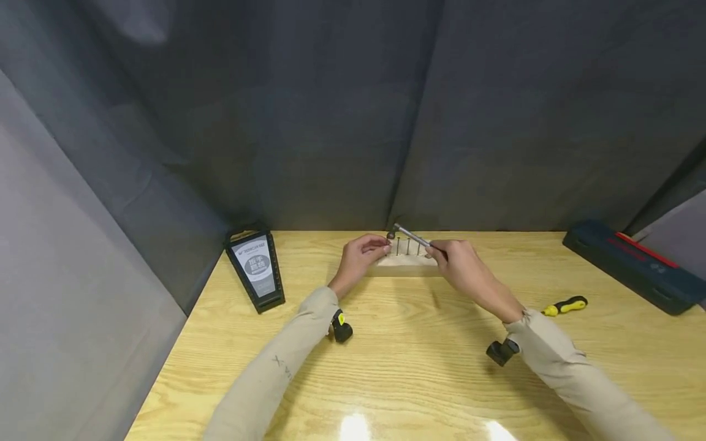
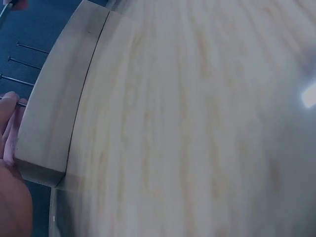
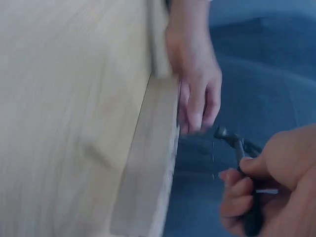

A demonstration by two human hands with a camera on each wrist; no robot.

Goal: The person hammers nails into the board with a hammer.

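A pale wooden block (image 1: 405, 270) lies near the back edge of the table, with three thin nails (image 1: 408, 247) upright in a row on it. At the block's left end my left hand (image 1: 357, 260) pinches another nail (image 2: 20, 104) between thumb and fingertips. My right hand (image 1: 467, 264) grips a small hammer (image 1: 410, 234) by its dark handle, its metal shaft slanting up to the left. The hammer head (image 3: 226, 133) hangs just above the left fingertips. In the right wrist view, my right fingers (image 3: 238, 197) curl round the handle.
A black-framed case with a printed label (image 1: 256, 269) stands at the left of the table. To the right lie a yellow-and-black screwdriver (image 1: 568, 305) and a long dark case with a red strip (image 1: 629, 266). Dark curtain (image 1: 331, 122) hangs behind the table.
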